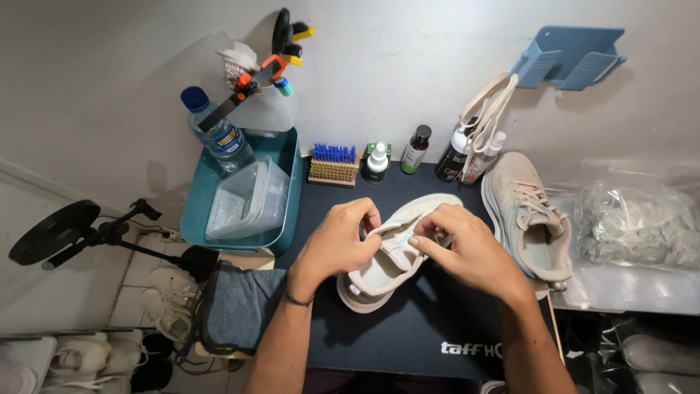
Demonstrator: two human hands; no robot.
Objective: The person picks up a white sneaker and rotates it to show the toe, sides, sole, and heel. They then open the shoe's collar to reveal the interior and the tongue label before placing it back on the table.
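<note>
A beige sneaker (385,270) with no laces lies on the dark mat (408,328), toe pointing away from me. My left hand (337,241) pinches the tongue and upper edge of its opening from the left. From the right, my right hand (467,248) grips the same opening, fingers curled onto the tongue. A second matching beige sneaker (526,215), still laced, rests to the right on the mat's edge.
A teal tub (193,211) at the left holds a clear plastic box (248,201) and a water bottle (215,131). Brushes (333,164) and small bottles (415,149) line the wall. Laces (485,117) hang from a blue wall holder (569,55). A plastic bag (638,222) lies right, a grey cloth (237,306) front left.
</note>
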